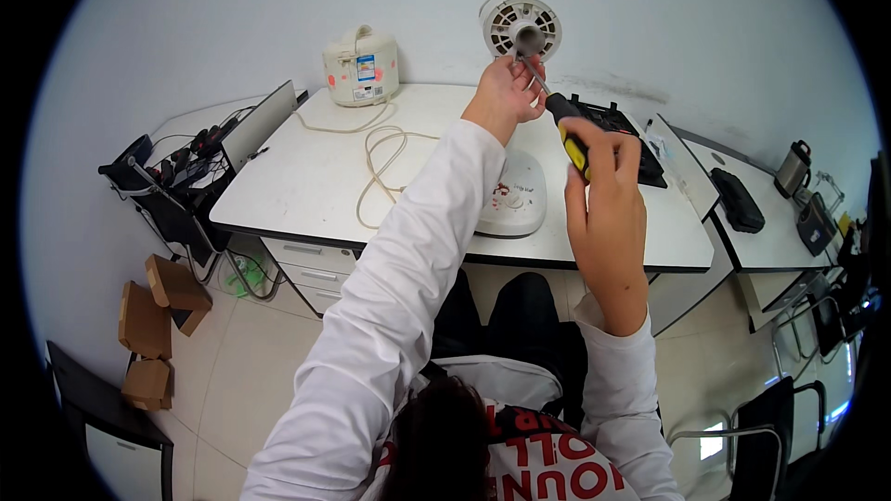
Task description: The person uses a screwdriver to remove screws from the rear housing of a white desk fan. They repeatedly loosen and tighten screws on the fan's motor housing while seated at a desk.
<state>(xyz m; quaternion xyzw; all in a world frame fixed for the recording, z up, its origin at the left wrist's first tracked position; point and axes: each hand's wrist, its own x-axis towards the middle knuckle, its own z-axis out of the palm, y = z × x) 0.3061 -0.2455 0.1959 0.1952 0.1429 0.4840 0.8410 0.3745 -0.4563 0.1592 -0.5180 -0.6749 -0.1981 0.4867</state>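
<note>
A white electric fan stands on the desk, with its bladeless round motor head (548, 20) showing and its base (522, 213) lower down. My left hand (509, 93) is up against the underside of the head, palm partly toward me and fingers curled. What those fingers grip is hidden, and the fan's neck is mostly covered by my hand and sleeve. In my right hand (608, 213) is a screwdriver (561, 111) with a black and yellow handle. Its metal shank points up and left, the tip reaching the lower part of the motor head beside my left fingertips.
Behind the screwdriver lies an open black tool case (650, 160). A white rice cooker (360, 74) stands at the back left of the white desk (297, 172), its pale cord (371, 144) looped nearby. Cardboard boxes (147, 320) lie on the floor at left. A kettle (794, 167) stands far right.
</note>
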